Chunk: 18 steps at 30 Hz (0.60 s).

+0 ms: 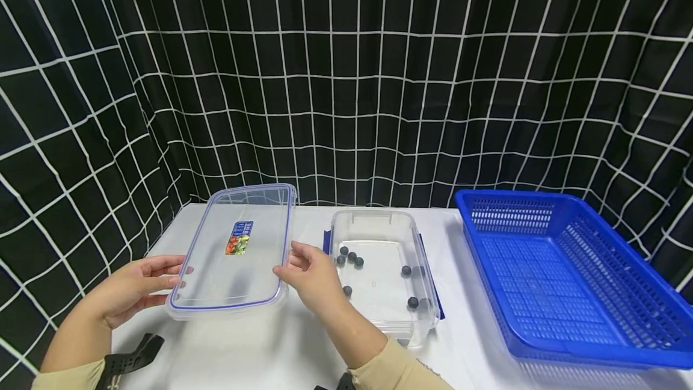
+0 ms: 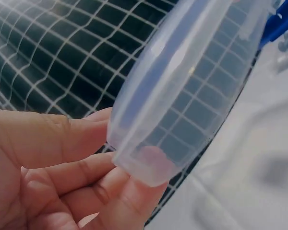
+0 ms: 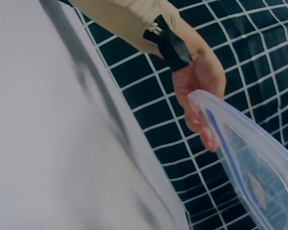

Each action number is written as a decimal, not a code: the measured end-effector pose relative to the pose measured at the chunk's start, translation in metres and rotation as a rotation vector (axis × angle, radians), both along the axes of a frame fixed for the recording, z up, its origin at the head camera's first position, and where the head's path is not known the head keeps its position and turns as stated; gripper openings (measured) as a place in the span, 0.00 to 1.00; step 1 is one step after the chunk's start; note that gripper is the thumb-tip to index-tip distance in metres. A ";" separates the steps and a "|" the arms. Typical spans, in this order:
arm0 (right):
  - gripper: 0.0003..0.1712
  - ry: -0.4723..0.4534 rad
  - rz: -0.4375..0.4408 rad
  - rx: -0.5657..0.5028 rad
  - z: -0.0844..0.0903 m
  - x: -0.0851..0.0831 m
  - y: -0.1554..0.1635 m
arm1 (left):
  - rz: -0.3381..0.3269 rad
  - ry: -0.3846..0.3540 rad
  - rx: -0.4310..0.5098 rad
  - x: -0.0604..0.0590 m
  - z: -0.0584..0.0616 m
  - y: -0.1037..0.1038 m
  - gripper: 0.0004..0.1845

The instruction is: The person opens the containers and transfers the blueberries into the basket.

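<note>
Clear plastic lid (image 1: 233,254): your left hand (image 1: 132,294) and right hand (image 1: 311,275) pinch its edges, holding it above the bench (image 1: 260,348) beside the open container (image 1: 381,275).

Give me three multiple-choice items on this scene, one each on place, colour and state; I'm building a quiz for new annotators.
1. Where is the basket?
A. right of the box
B. left of the lid
C. inside the box

2. What colour is the basket?
A. red
B. blue
C. green

3. How is the lid held?
A. flat on the table
B. by one hand
C. by both hands, off the box

Answers:
1 A: it stands to the right of the box.
2 B: its mesh walls are blue.
3 C: the left hand and right hand hold its opposite edges, and the box stands open beside it.
</note>
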State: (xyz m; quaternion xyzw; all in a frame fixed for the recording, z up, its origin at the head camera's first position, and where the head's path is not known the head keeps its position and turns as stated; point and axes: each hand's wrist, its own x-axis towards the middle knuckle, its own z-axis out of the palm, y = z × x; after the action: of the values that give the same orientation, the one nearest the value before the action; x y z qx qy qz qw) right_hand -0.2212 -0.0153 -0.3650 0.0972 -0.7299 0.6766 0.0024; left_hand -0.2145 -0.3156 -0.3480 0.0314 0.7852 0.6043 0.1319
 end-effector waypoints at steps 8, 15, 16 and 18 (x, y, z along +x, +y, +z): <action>0.32 0.022 -0.015 0.040 -0.021 0.011 -0.026 | 0.010 -0.035 -0.004 0.008 -0.014 -0.019 0.34; 0.32 0.077 -0.043 0.175 -0.041 0.016 -0.041 | 0.039 -0.069 -0.045 0.005 -0.031 -0.034 0.32; 0.32 0.081 -0.054 0.208 -0.044 0.016 -0.042 | 0.045 -0.078 -0.048 0.004 -0.034 -0.034 0.32; 0.31 0.084 -0.076 0.274 -0.049 0.016 -0.042 | 0.039 -0.082 -0.048 0.002 -0.042 -0.033 0.32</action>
State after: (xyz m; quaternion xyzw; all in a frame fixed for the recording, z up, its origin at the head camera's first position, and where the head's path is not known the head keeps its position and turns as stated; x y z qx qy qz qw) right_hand -0.2052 -0.0578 -0.4135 0.0974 -0.8177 0.5655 0.0453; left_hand -0.2124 -0.3486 -0.3896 -0.0117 0.7938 0.5885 0.1529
